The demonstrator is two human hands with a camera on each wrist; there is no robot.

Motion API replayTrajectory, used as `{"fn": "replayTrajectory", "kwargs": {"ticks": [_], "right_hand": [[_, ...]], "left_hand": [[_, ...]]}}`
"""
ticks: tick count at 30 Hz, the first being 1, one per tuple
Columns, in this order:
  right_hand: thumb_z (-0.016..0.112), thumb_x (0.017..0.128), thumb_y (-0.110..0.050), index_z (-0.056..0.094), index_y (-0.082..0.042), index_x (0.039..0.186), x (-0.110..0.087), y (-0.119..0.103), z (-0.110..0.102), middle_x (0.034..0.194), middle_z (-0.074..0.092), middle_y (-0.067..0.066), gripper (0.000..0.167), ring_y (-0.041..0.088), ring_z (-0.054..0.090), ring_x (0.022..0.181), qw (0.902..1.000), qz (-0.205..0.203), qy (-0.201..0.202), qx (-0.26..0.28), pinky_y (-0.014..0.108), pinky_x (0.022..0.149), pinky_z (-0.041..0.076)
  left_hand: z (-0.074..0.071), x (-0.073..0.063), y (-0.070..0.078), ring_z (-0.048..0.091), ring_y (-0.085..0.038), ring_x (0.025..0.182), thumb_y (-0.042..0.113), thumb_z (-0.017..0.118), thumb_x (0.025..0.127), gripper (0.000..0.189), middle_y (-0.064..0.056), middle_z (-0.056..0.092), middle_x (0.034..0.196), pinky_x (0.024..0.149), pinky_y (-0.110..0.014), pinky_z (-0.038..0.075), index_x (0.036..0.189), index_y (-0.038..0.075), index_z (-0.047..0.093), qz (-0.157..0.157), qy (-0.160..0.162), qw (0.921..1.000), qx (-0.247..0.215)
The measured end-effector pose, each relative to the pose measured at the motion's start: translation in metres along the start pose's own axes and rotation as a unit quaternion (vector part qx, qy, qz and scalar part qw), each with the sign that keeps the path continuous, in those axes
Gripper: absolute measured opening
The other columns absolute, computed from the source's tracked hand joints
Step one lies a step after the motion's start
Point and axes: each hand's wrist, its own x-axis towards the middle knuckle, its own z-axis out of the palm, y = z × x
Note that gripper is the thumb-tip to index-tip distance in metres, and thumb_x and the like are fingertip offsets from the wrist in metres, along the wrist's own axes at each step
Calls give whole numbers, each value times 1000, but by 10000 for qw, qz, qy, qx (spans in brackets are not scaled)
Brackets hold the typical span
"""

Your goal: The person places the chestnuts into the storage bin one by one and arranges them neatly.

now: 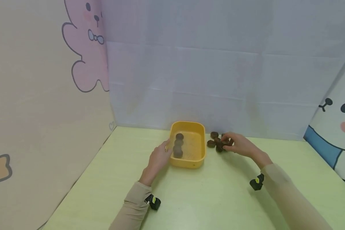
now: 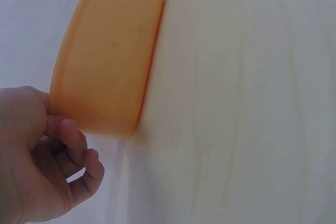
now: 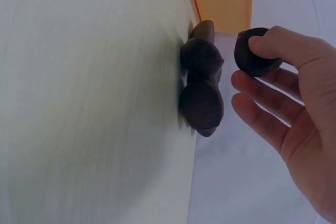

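Observation:
My left hand (image 1: 160, 156) grips the left rim of a yellow plastic tub (image 1: 203, 143), thumb and fingers on its edge in the left wrist view. Inside the tub, several brown chestnuts (image 1: 178, 151) lie in a row along its left side. To the right of the tub, my right hand (image 1: 242, 146) is over a small heap of chestnuts (image 1: 211, 144). In the right wrist view it pinches one dark chestnut (image 3: 245, 61) between thumb and fingers, apart from the heaped chestnuts (image 3: 202, 103). The hand partly hides the heap in the head view.
A pale yellow-green table (image 1: 195, 198) carries everything. Right behind the tub and heap hangs a white cloth wall (image 1: 184, 80). Cartoon-printed panels stand at the left (image 1: 46, 95) and right (image 1: 339, 134).

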Motion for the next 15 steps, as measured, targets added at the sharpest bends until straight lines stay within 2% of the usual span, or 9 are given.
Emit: {"fn": "replayTrajectory", "kwargs": {"ticks": [5,8,15], "right_hand": [[71,88,-10,66,-5,113,9,-11,-2,104,67,5,26,17,60,87,9997,-31,150,-195,37,77,51],[70,89,-11,64,-6,113,14,-19,-3,102,68,6,26,16,58,84,9997,16,197,-160,36,76,50],[69,89,-8,66,-9,115,30,-34,-6,107,69,8,27,14,54,70,9990,-255,338,-150,32,68,48]], "left_hand": [[1,-1,-1,23,-7,43,19,52,95,52,5,31,53,39,-22,22,146,10,50,-17,-41,10000,30],[2,-1,-4,24,-7,43,19,52,95,52,6,32,53,39,-21,22,147,11,49,-48,-65,10000,13],[0,2,-4,23,-7,41,17,52,94,54,6,32,50,37,-20,21,147,10,48,3,-53,10000,0]]}}
